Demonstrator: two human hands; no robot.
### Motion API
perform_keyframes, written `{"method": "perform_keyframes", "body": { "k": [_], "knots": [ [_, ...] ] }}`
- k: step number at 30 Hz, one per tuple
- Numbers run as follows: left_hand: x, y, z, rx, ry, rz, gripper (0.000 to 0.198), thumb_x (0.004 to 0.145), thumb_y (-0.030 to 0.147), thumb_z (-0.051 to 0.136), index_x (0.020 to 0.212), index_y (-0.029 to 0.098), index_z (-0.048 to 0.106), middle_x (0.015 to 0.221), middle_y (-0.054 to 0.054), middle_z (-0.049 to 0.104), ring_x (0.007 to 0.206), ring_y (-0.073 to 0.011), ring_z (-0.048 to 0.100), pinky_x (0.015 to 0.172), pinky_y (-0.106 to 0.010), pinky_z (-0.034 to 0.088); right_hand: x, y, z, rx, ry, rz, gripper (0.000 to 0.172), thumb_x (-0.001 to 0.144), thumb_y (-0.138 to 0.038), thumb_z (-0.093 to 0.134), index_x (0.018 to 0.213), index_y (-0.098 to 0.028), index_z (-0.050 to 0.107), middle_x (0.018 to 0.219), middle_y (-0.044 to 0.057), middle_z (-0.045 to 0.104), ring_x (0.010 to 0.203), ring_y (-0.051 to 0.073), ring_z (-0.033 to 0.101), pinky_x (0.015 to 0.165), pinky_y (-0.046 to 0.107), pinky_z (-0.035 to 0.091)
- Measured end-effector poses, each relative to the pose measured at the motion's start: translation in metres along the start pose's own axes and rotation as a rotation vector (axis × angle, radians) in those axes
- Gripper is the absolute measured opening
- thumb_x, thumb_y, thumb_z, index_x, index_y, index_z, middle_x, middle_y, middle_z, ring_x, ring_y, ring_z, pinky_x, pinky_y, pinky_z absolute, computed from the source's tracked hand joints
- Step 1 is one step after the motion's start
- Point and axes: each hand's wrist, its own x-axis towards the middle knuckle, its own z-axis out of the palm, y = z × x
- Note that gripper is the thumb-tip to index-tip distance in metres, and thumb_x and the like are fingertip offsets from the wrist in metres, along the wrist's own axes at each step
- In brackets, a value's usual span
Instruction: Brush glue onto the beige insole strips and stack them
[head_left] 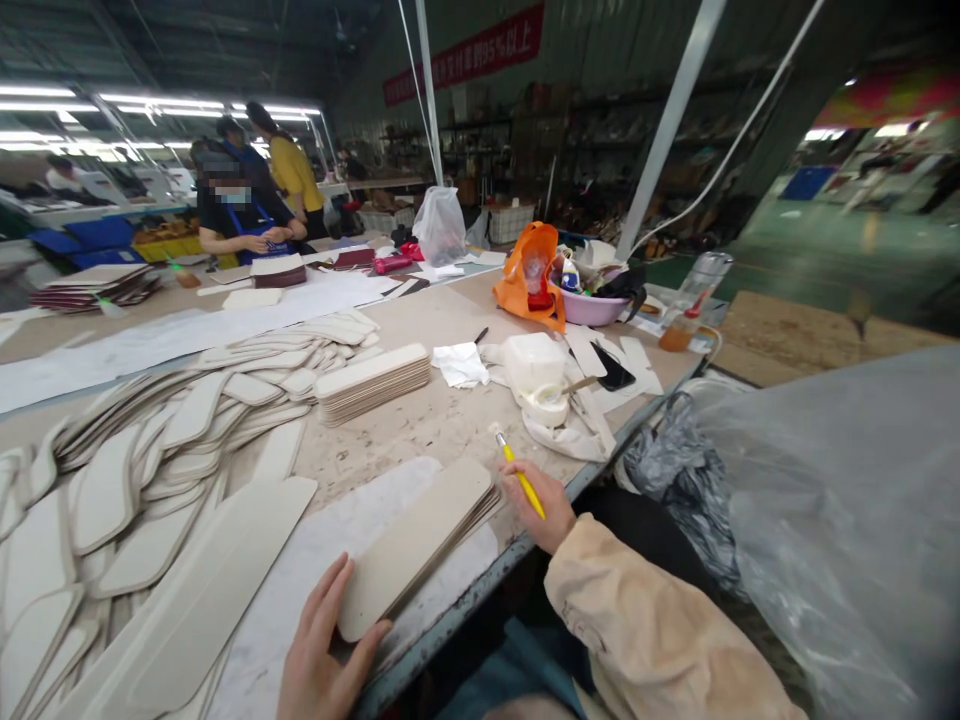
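A yellow pen point(523, 478) with a silvery tip is gripped in my right hand point(541, 508), just past the far right end of a small stack of pale, round-ended strips point(420, 540). My left hand point(324, 640) touches the near end of that stack, fingers stretched along one side and thumb spread along the other. Beneath the stack lies a white sheet point(300, 570). To the left is a larger pale panel point(225, 590), and beyond it many similar curved pieces point(180, 420) overlap in a heap. A neat stack of strips point(375, 382) stands farther back.
A whitish glue-smeared container point(534, 365), a white cloth point(460, 366) and a black phone point(611, 368) lie ahead. Behind are an orange bag point(529, 270), a lilac basin point(596, 308) and a bottle point(681, 325). Plastic sheeting point(840, 500) hangs right; co-workers point(244, 220) stand far left.
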Motion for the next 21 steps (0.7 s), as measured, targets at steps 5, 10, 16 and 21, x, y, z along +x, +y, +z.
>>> {"method": "perform_keyframes", "body": {
  "k": [5,10,16,21],
  "knots": [
    [0.001,0.002,-0.002,0.005,0.009,0.019,0.069,0.075,0.044,0.064,0.138,0.029,0.041,0.140,-0.009,0.047,0.127,-0.0328,0.048,0.107,-0.053,0.041,0.014,-0.012,-0.050,0.394,0.409,0.277,0.036,0.085,-0.057,0.055,0.086,-0.022,0.050,0.066,0.000,0.068,0.050,0.012,0.061,0.048,0.022,0.049],
    [0.000,-0.003,-0.002,-0.014,-0.014,0.001,0.067,0.077,0.044,0.062,0.139,0.030,0.040,0.141,-0.008,0.045,0.128,-0.0335,0.046,0.109,-0.054,0.038,0.029,0.004,-0.079,0.507,0.578,0.424,0.044,0.075,-0.061,0.064,0.082,-0.020,0.049,0.054,-0.002,0.064,0.039,0.010,0.055,0.035,0.016,0.040],
    [-0.001,-0.008,-0.002,-0.037,-0.026,-0.002,0.069,0.076,0.043,0.062,0.141,0.033,0.038,0.144,-0.007,0.042,0.130,-0.0342,0.044,0.109,-0.055,0.037,0.044,0.018,-0.076,0.503,0.611,0.525,0.047,0.071,-0.063,0.065,0.080,-0.019,0.051,0.053,0.000,0.065,0.038,0.011,0.057,0.031,0.017,0.038],
    [0.000,-0.004,-0.005,-0.029,-0.050,0.000,0.067,0.079,0.041,0.060,0.141,0.032,0.037,0.145,-0.008,0.040,0.131,-0.0344,0.042,0.110,-0.056,0.036,0.052,0.024,-0.074,0.541,0.626,0.517,0.049,0.070,-0.066,0.064,0.081,-0.020,0.049,0.056,0.001,0.067,0.042,0.013,0.061,0.032,0.018,0.039]
  ]
}}
